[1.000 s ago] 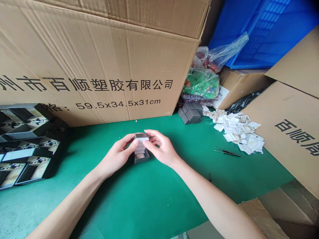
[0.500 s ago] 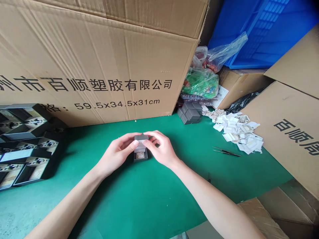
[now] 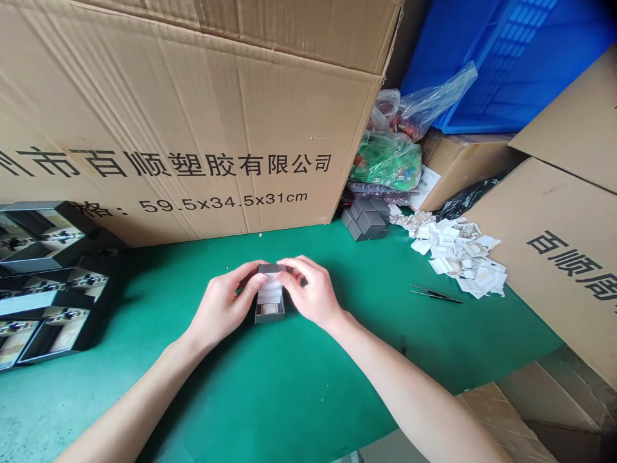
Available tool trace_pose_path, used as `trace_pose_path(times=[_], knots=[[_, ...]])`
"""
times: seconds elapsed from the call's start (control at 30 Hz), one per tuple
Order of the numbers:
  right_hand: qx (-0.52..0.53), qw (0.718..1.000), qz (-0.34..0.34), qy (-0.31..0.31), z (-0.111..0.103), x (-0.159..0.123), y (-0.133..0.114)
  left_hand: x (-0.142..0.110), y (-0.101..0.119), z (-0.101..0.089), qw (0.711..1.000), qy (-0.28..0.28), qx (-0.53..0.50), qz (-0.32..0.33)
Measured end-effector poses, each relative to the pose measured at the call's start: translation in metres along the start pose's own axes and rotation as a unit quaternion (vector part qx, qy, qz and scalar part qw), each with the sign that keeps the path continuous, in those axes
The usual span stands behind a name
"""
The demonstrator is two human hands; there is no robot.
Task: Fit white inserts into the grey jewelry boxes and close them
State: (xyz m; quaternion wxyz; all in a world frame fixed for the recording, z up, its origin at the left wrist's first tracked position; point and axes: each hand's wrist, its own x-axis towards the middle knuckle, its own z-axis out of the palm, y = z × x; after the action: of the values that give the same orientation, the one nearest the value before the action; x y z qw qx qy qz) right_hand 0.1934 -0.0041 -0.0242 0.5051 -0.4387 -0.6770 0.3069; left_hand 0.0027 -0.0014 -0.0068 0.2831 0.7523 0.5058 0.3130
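At the far left of the frame, open dark presentation boxes point(image 3: 48, 283) lie in rows on a green work mat point(image 3: 299, 392), with a large printed cardboard carton point(image 3: 193, 128) standing behind them; what sits in their pale inserts is too small to tell. Just left of centre, the left hand point(image 3: 224, 305) reaches in from the lower left, its fingers together and closed on the side of the lid, the thumb against the white lining. At the middle of the frame, a small grey jewellery box point(image 3: 270, 314) stands on the mat, its lid point(image 3: 271, 268) raised upright between both hands; the right hand point(image 3: 308, 292) closes on the lid's other side, fingers together. The box looks light and stiff; its hinge and soft lining seem the fragile parts, so the outer walls look the best place to take hold. Farther right, a stack of grey boxes point(image 3: 364, 220) sits against the carton's corner; a loose pile of white card inserts point(image 3: 456, 254) spreads beyond it; black-handled tweezers point(image 3: 436, 294) lie on the mat just below that pile; a blue plastic crate point(image 3: 496, 64) fills the upper right.
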Motion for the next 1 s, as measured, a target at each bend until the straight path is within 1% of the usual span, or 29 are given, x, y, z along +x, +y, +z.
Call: trace_pose_path(times=[0.17, 0.3, 0.43, 0.6, 0.73, 1.0], knots=[[-0.001, 1.000, 0.009, -0.020, -0.0003, 0.0006, -0.0009, -0.0014, 0.0024, 0.0015, 1.000, 0.010, -0.022, -0.012], [0.012, 0.998, 0.035, -0.043, -0.0007, 0.0017, -0.0028, -0.0012, 0.0051, 0.0005, 0.997, 0.010, -0.069, -0.014], [0.034, 0.997, 0.057, -0.048, -0.0007, 0.0018, -0.0021, -0.0001, 0.0058, 0.0001, 0.996, 0.024, -0.080, -0.016], [0.049, 0.995, 0.060, -0.061, -0.0012, 0.0020, -0.0007, 0.0003, 0.0010, 0.0023, 0.994, -0.001, -0.096, -0.051], [0.048, 0.995, 0.071, -0.056, -0.0021, 0.0031, -0.0003, -0.0002, -0.0017, 0.0035, 0.997, -0.003, -0.073, -0.035], [0.047, 0.995, 0.076, -0.050, -0.0027, 0.0036, -0.0014, 0.0005, 0.0010, 0.0033, 0.999, -0.006, -0.037, 0.010]])
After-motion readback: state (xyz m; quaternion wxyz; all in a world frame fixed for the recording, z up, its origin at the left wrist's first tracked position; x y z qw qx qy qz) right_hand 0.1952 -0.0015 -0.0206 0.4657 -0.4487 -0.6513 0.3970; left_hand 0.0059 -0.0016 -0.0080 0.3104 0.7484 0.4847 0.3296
